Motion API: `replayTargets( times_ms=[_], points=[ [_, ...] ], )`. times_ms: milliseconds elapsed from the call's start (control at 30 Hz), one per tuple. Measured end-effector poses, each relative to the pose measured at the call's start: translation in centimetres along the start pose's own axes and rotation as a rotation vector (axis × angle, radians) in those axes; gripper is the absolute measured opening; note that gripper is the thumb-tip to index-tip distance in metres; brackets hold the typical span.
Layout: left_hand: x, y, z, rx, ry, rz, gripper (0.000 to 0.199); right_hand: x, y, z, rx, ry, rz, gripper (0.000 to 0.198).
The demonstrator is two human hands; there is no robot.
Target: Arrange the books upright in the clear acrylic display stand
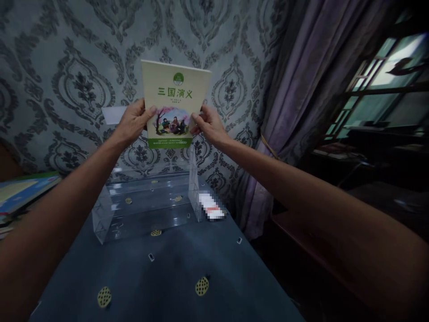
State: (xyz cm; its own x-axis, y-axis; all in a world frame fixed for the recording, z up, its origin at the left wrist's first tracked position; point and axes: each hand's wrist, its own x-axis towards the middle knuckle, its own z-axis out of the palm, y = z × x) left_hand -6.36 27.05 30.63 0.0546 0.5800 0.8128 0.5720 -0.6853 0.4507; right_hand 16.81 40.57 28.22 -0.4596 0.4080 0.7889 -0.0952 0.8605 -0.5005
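Note:
A cream and green paperback book [176,96] with Chinese characters and a painted scene on its cover is held upright between my two hands. My left hand [136,118] grips its left edge, thumb on the front cover. On the opposite edge, my right hand [211,125] pinches the book with the thumb also in front. Below and behind the book stands a clear plastic tiered rack [194,188] on the table, and no book shows on its tiers. A white flat piece [113,115] shows just left of my left hand; what it belongs to is unclear.
The table wears a dark blue cloth [174,273] with a yellow fruit pattern. Several books [28,192] are stacked at the left edge. A pixelated white and red item [211,205] lies right of the rack. Patterned wallpaper rises behind; a purple curtain [268,134] hangs at right.

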Motion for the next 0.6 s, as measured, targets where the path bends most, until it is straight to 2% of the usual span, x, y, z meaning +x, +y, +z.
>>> replayTargets(
  times_ms=[200,300,500,600],
  points=[
    [-0.6,-2.6,0.9,0.004,-0.015,-0.120,0.067,-0.7,1.7,0.4,0.023,-0.020,0.089,0.042],
    [-1.2,-3.7,1.2,0.005,-0.029,-0.180,0.064,-1.2,2.6,0.8,0.028,-0.031,0.133,0.036],
    [-1.8,-4.4,1.0,0.011,-0.056,-0.267,0.049,-1.5,3.2,1.1,0.020,-0.065,0.171,0.034],
    [-2.0,-4.4,0.9,0.028,-0.060,-0.300,0.050,-1.6,3.1,1.2,-0.005,-0.090,0.202,0.031]
  ],
)
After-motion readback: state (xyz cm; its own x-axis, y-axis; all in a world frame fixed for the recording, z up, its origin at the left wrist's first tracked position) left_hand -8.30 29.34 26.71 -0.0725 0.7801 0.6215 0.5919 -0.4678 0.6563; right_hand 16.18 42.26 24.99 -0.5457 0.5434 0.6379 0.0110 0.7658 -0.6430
